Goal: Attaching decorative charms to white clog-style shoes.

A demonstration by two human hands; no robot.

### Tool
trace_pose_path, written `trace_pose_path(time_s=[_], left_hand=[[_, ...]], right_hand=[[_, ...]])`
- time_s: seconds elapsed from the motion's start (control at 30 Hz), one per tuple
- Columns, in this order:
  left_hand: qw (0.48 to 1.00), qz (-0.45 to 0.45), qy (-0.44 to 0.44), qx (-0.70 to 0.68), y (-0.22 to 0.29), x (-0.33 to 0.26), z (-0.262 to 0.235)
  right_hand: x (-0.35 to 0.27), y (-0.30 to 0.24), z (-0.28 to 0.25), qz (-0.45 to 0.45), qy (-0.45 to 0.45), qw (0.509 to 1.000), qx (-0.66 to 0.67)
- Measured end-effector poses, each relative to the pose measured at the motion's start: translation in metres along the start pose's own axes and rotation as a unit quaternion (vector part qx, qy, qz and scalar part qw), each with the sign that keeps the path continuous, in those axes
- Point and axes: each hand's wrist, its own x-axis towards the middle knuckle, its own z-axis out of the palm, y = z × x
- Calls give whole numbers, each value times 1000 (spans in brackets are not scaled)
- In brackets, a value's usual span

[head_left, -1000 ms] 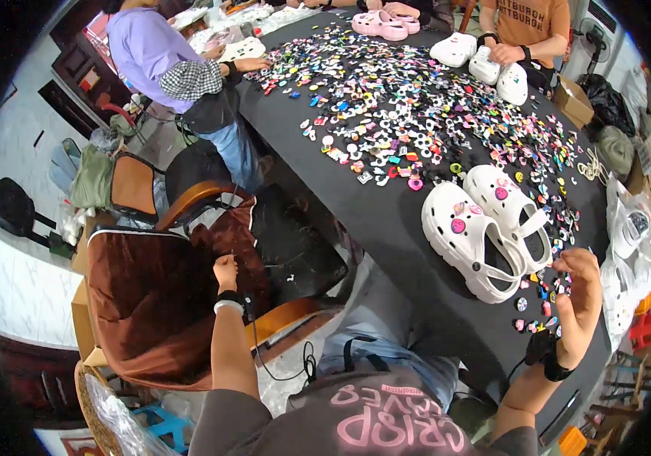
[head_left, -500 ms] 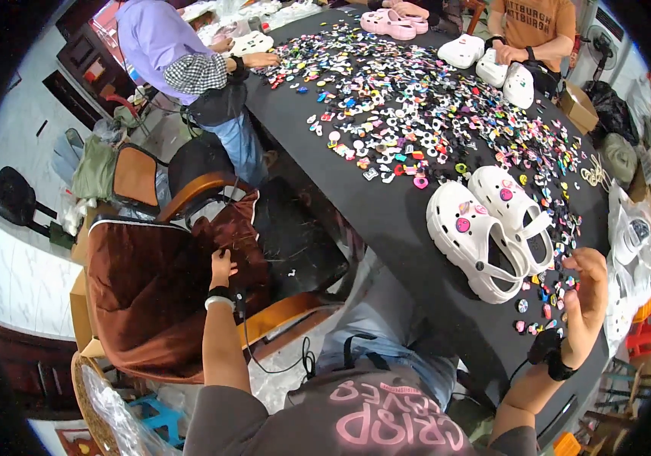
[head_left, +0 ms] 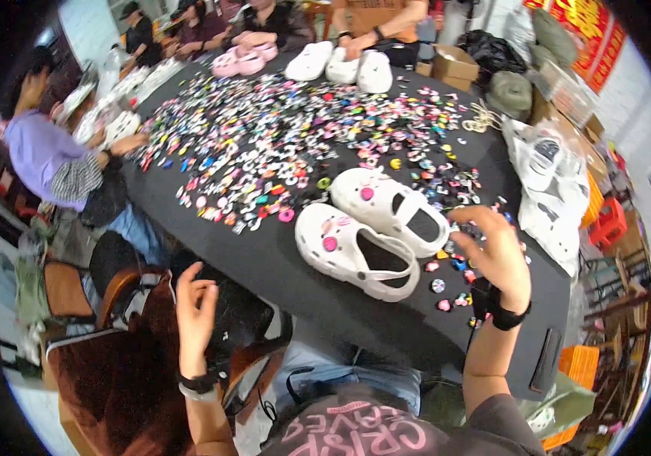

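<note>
Two white clogs stand side by side on the black table (head_left: 257, 262) before me. The nearer clog (head_left: 316, 255) and the farther clog (head_left: 348, 194) each carry pink charms on the toe. My right hand (head_left: 498, 254) hovers just right of their heels, over a loose scatter of small shoe charms (head_left: 438, 286). Its fingers are curved and spread, and nothing shows between them. Off the table's left edge, above the brown-draped chair, my left hand (head_left: 197, 308) is raised with its fingers apart and holds nothing.
A broad heap of colourful charms (head_left: 264, 137) covers the table's middle. White clogs (head_left: 375, 72) and pink clogs (head_left: 243, 59) stand at the far side, where people sit. A person in purple (head_left: 44, 152) works at the left. A plastic bag (head_left: 549, 197) lies at the right edge.
My view has swung to the right and up, so the table sits farther left. My left hand has risen toward the table edge. The right hand stays by the clogs' heels, fingers still apart.
</note>
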Motion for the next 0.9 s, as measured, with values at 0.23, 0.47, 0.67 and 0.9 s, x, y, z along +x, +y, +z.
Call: trace_pose_path(time_s=[0.23, 0.47, 0.67, 0.9], left_hand=[[932, 285, -206, 86, 112, -12, 125], [916, 275, -292, 12, 140, -23, 194], [900, 298, -281, 151, 134, -31, 220], [927, 305, -186, 118, 144, -30, 233]], right_hand=[[1, 19, 42, -64, -51, 997, 8], [10, 33, 103, -27, -51, 996, 68], [9, 34, 110, 27, -53, 996, 70], [13, 36, 110, -12, -15, 988, 156]])
